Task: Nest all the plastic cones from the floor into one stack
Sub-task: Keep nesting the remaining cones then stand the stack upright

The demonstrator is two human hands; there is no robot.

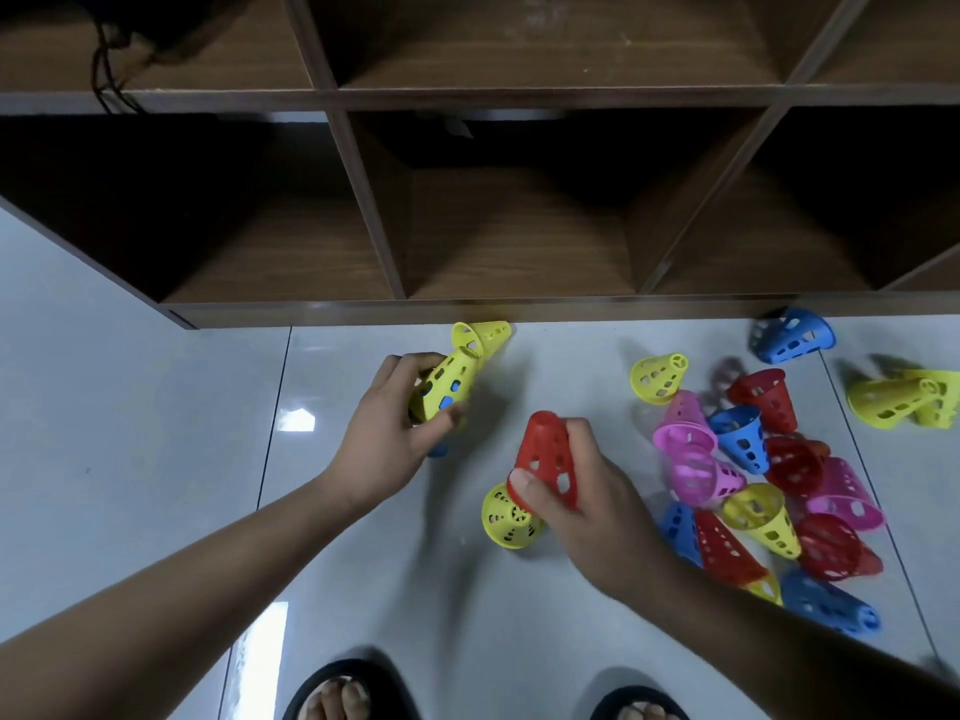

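Note:
My left hand (387, 433) grips a small nested stack (445, 384), yellow on the outside with blue showing through its holes, tilted with its tip up and to the right. A loose yellow cone (483, 337) lies just behind it. My right hand (587, 491) holds a red cone (546, 459) upright, tip up, above the floor. A yellow cone (508, 518) lies on its side right under that hand. A pile of several red, pink, blue and yellow cones (769, 491) lies to the right of my right arm.
A dark wooden cubby shelf (467, 309) runs across the back, its bottom edge just behind the cones. A blue cone (792, 336) and a yellow pair (904, 397) lie at the far right. My sandalled feet (348, 693) stand at the bottom on grey floor tiles (156, 433).

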